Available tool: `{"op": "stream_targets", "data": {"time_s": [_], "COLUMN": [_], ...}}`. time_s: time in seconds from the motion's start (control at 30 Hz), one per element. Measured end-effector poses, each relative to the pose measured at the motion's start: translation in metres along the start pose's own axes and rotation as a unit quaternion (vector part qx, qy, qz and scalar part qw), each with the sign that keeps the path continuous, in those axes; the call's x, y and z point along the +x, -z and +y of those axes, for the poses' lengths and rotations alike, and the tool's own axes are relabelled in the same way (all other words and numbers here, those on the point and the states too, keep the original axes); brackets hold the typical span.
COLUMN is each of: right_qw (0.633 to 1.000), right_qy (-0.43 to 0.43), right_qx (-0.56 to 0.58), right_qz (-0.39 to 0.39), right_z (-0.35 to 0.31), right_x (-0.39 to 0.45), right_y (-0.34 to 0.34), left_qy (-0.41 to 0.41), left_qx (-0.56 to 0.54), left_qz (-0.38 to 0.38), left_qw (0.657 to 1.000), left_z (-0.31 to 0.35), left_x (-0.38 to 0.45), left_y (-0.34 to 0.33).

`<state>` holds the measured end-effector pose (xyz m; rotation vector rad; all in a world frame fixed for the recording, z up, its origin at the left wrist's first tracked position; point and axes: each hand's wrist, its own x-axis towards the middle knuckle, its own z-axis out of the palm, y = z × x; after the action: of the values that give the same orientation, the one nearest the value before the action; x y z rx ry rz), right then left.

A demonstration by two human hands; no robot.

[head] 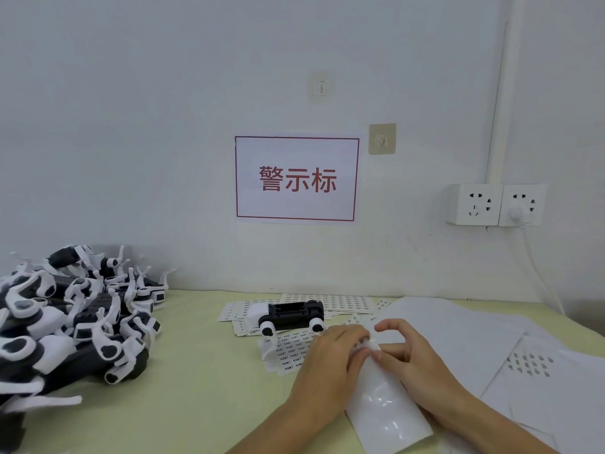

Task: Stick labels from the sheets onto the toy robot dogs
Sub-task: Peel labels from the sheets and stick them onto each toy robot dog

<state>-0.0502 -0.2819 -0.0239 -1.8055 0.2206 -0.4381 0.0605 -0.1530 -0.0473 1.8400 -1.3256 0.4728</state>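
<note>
Toy robot dog, black body with white leg joints, lying belly-up on the table atop the spread label sheets, which are white and printed with rows of small dark labels. A glossy, mostly stripped backing sheet lies nearer the viewer, its far end pinched between the fingers of both hands. A heap of further black-and-white robot dogs, tangled in mixed poses, sits at the table's left, well apart from the sheets.
</note>
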Motion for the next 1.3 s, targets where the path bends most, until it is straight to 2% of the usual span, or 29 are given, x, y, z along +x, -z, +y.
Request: {"op": "stream_targets", "data": {"time_s": [0.13,0.33,0.53,0.7,0.9,1.1,1.3], "right_qw": [1.000,0.998,0.999,0.999,0.996,0.998,0.998], "right_qy": [0.000,-0.023,0.012,-0.003,-0.010,-0.019,0.018], "right_qx": [-0.026,-0.012,-0.028,-0.008,0.002,0.009,-0.032], "right_qz": [0.004,0.064,0.025,0.043,0.085,0.066,0.047], "right_z": [0.0011,0.0007,0.0006,0.0026,0.0030,0.0036,0.0036], "right_x": [0.0013,0.0051,0.0035,0.0044,0.0054,0.0050,0.0038], "right_y": [-0.0003,0.0005,-0.0041,-0.0018,-0.0010,-0.0016,-0.0044], "left_qy": [-0.015,-0.002,-0.025,0.021,0.031,0.013,0.009], "left_qx": [-0.017,-0.020,0.000,-0.010,0.001,0.003,0.004], "left_qz": [0.015,0.036,-0.008,-0.010,0.002,0.014,0.007], "left_qw": [1.000,0.999,1.000,1.000,1.000,1.000,1.000], "left_z": [0.0014,0.0008,0.0028,0.0003,-0.0015,-0.0009,0.0000], "left_x": [0.0001,0.0011,0.0015,-0.0009,-0.0010,0.0008,0.0000], "left_y": [-0.0002,0.0014,0.0011,-0.0005,-0.0016,-0.0010,0.0004]}}
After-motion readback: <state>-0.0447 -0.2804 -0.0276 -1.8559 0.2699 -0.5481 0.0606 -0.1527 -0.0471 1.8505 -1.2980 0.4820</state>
